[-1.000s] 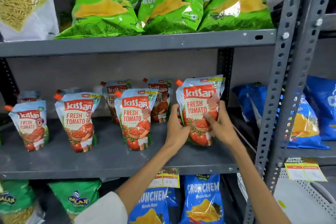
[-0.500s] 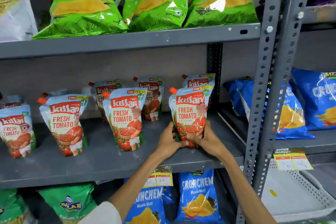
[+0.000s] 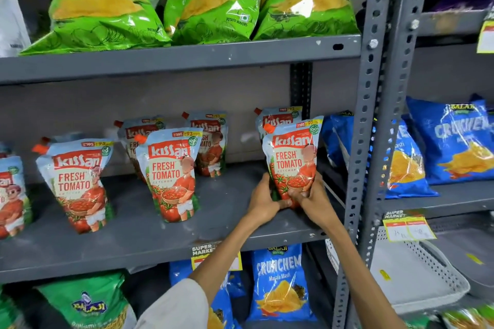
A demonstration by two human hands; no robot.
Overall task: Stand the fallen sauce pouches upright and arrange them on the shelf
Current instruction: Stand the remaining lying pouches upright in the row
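A Kissan tomato ketchup pouch (image 3: 292, 157) stands upright at the right end of the grey middle shelf (image 3: 139, 243). My left hand (image 3: 263, 201) and my right hand (image 3: 314, 199) both grip its base from either side. Another pouch (image 3: 278, 121) stands right behind it. Further left, front-row pouches stand upright: one in the middle (image 3: 171, 173), one to its left (image 3: 77, 181), and one cut off by the frame's left edge (image 3: 9, 195). Two more pouches (image 3: 211, 141) (image 3: 139, 131) stand in the back row.
Green chip bags (image 3: 208, 0) fill the shelf above. Blue chip bags (image 3: 278, 283) sit on the shelf below and on the neighbouring rack (image 3: 451, 141) to the right. A perforated grey upright post (image 3: 374, 115) stands just right of my hands. A white plastic basket (image 3: 417, 278) is at the lower right.
The pouch held in both hands came down from a raised position onto the shelf's right end. My hands slid from its middle to its base. The view shifted to the right.
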